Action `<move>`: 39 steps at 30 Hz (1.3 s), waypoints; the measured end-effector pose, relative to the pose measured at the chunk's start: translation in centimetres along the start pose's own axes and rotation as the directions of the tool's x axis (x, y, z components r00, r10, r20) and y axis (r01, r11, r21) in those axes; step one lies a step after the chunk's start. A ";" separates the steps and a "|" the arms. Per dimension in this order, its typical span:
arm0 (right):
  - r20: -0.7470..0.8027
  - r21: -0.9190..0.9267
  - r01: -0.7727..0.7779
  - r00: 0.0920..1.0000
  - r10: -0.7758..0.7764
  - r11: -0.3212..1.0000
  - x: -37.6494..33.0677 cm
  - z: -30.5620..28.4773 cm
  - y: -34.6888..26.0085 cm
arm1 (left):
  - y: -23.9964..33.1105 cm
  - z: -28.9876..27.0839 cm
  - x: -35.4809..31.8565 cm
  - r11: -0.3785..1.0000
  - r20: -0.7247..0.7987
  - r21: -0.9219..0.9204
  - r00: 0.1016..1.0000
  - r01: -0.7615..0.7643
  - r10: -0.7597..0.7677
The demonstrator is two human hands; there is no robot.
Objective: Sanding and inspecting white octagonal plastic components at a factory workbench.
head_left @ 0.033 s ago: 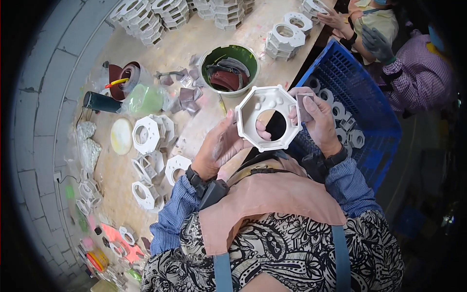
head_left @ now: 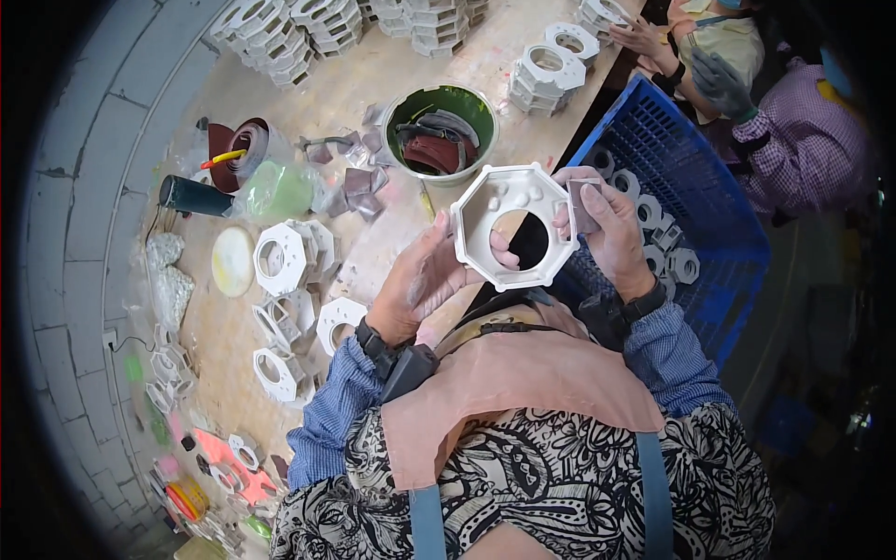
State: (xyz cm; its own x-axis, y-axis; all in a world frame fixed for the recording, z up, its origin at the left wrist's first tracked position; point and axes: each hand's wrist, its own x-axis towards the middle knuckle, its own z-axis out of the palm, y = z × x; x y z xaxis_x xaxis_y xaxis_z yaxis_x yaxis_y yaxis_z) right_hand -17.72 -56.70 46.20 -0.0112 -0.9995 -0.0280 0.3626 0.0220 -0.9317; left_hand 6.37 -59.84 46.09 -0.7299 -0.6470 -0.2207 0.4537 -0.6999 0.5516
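In front of my chest is a white octagonal housing (head_left: 509, 195) with a large round hole and small raised bumps inside. My left hand (head_left: 420, 278) grips it from the left, thumb at the rim and fingers behind; some fingertips show through the hole. My right hand (head_left: 611, 224) pinches a folded grey-brown piece of sandpaper (head_left: 582, 205) against the housing's right edge. Fingers of the right hand are partly hidden behind the sandpaper and the housing.
Left of me on the table (head_left: 210, 308) stand more white housings (head_left: 283, 259). A green-lined bucket (head_left: 441, 93) holds sandpaper scraps. To the right, a blue crate (head_left: 691, 168) contains several white parts. Two people work at the far right; one wears a grey glove (head_left: 723, 86).
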 end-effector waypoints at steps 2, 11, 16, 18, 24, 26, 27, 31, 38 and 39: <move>-0.013 0.005 -0.005 1.000 0.005 1.000 0.0 0.2 0.2 | 0.0 -0.1 -0.4 1.000 -0.006 0.028 1.000 -0.009 0.009; -0.028 -0.066 0.046 0.998 -0.048 0.997 0.6 0.8 0.5 | 0.5 0.2 -1.3 0.987 -0.043 0.152 0.997 -0.061 0.068; -0.094 -0.116 0.057 0.993 -0.068 0.992 0.6 0.3 0.6 | 0.7 0.0 -1.5 0.982 -0.111 0.147 0.984 -0.120 0.137; -0.088 -0.120 0.064 0.993 -0.075 0.991 0.4 0.4 0.4 | 0.8 0.2 -1.6 0.982 -0.125 0.133 0.980 -0.137 0.154; -0.057 -0.139 0.078 0.995 -0.087 0.987 0.2 0.6 0.4 | 0.5 0.1 -1.6 0.975 -0.123 0.114 0.971 -0.191 0.205; -0.056 -0.144 0.078 0.995 -0.087 0.986 0.1 0.8 0.3 | 0.5 0.3 -1.7 0.977 -0.114 0.085 0.972 -0.197 0.206; -0.054 -0.149 0.079 0.995 -0.088 0.986 0.0 0.9 0.2 | 0.5 0.2 -1.7 0.976 -0.115 0.086 0.971 -0.199 0.209; -0.024 -0.151 0.046 0.998 -0.050 0.987 -0.2 0.8 -0.1 | 0.3 0.2 -1.6 0.980 -0.074 0.020 0.977 -0.200 0.201; 0.069 -0.166 -0.009 0.997 0.021 0.986 -0.6 2.0 -1.0 | 0.2 0.0 -1.5 0.975 -0.052 0.075 0.976 -0.207 0.211; 0.073 -0.167 -0.005 0.997 0.018 0.986 -0.5 1.9 -0.9 | 0.2 -0.1 -1.6 0.973 -0.044 0.108 0.977 -0.204 0.210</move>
State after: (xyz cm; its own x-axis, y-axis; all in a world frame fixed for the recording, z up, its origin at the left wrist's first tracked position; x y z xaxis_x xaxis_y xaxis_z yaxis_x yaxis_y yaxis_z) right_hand -16.24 -56.22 47.79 0.0632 -0.9978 -0.0182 0.2016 0.0306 -0.9790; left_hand 7.64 -58.99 46.45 -0.5950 -0.7922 -0.1354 0.5349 -0.5161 0.6690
